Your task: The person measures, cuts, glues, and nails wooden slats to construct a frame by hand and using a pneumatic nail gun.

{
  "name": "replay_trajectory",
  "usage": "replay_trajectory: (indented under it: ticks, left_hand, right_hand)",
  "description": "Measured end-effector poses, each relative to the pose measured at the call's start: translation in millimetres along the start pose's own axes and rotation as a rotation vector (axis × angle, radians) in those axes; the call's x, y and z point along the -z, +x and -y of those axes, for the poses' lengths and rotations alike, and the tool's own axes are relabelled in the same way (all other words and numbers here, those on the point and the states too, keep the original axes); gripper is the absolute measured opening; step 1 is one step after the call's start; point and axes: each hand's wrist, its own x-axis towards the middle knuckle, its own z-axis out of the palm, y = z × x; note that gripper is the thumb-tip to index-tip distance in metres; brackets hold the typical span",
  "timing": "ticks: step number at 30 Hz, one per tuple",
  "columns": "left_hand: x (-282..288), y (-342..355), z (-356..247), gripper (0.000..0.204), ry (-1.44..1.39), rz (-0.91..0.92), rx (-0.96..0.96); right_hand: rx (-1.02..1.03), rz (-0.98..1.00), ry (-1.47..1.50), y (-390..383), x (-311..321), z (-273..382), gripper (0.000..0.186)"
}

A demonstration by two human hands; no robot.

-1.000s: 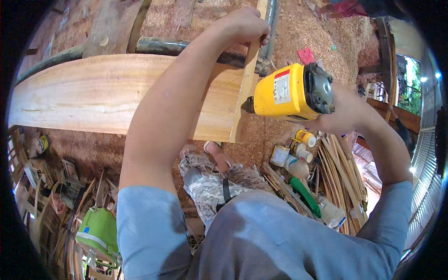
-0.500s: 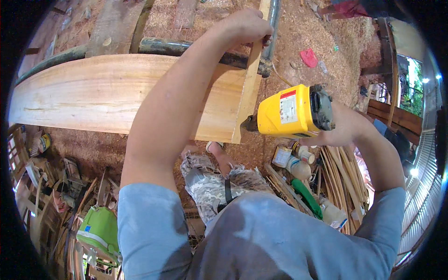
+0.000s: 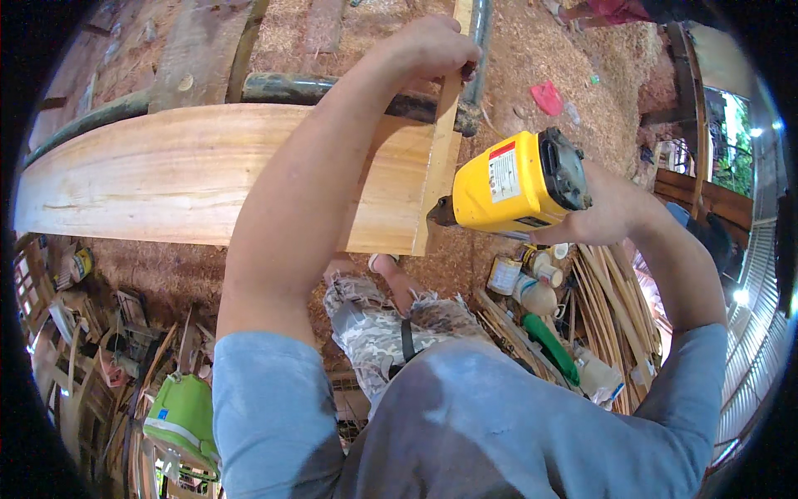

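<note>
A wide pale board (image 3: pixel 191 175) lies across in front of me, and a narrow wooden strip (image 3: pixel 434 179) runs along its right end, reaching past the far edge. My left hand (image 3: pixel 436 48) is closed around the far part of this strip. In my right hand (image 3: pixel 605 206) is a yellow nail gun (image 3: pixel 503 179), held by its grip, which the hand and the gun's body mostly hide. Its dark nose sits at the right side of the strip near the close end; whether it presses on the wood I cannot tell.
Dark pipes (image 3: pixel 291 86) support the board's far side. Jars and containers (image 3: pixel 504 274) stand by thin wood strips (image 3: pixel 611 308) at the lower right. A green bag (image 3: pixel 179 416) is at lower left, and a red scrap (image 3: pixel 547 98) lies on the sawdust-covered floor.
The nail gun's rear has tilted away from me, while its nose stays beside the strip. My left hand keeps its hold on the strip.
</note>
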Motion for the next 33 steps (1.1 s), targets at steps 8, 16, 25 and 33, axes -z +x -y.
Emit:
replay_trajectory:
  ticks: [8, 16, 25, 33]
  left_hand:
    - [4, -18, -23, 0.028, 0.156, -0.002, 0.086]
    - [6, -27, -34, 0.032, 0.281, 0.028, 0.099]
    - [-4, -7, -10, 0.022, 0.041, 0.024, -0.046]
    - [14, -26, -16, 0.037, -0.111, -0.001, 0.029]
  right_hand:
    - [0.024, -0.014, -0.054, -8, -8, -1, 0.044]
    - [0.01, 0.007, -0.092, -8, -4, -3, 0.04]
    - [0.253, -0.022, -0.019, -15, -11, -9, 0.044]
    - [0.251, -0.305, -0.014, -48, -68, -98, 0.049]
